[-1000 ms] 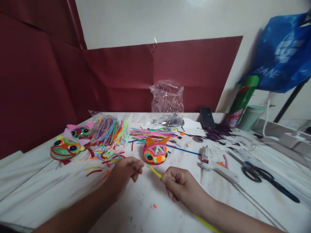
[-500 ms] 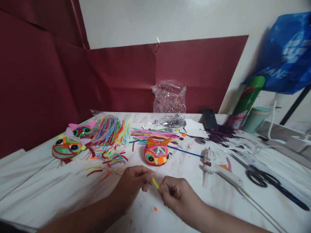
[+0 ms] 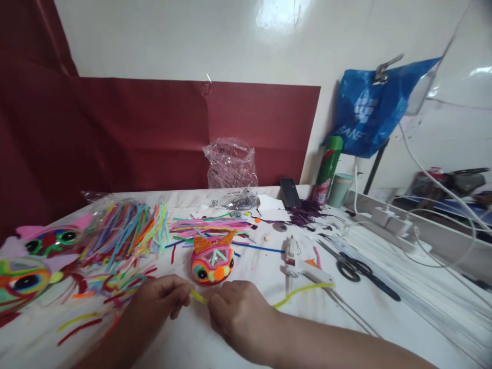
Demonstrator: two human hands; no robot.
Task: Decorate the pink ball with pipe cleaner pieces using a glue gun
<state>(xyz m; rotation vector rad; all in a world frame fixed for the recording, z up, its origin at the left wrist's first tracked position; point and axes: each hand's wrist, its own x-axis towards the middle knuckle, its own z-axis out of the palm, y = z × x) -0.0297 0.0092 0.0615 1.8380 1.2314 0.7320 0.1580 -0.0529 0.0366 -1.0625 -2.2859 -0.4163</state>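
A yellow pipe cleaner point(image 3: 303, 293) is stretched between my two hands, and its long free end sticks out to the right past my right wrist. My left hand point(image 3: 163, 300) pinches one end of it between thumb and fingers. Close beside it, my right hand point(image 3: 244, 318) is closed around the same pipe cleaner, its fingertips hidden behind the back of the hand. Just beyond the hands sits a round craft animal point(image 3: 212, 259) with orange ears, googly eyes, a pink outline and an orange nose.
Two similar animals point(image 3: 31, 282) stand at the left by a bag of pipe cleaners point(image 3: 123, 230). Loose pipe cleaners point(image 3: 211, 224) lie behind. To the right are a glue gun point(image 3: 307, 269) with its cord, scissors point(image 3: 355, 266), a phone point(image 3: 289, 192) and a power strip point(image 3: 395, 225).
The view has swung to the right. My right hand has turned over, back upward, and the pipe cleaner's long end now shows to its right. Both hands keep their hold.
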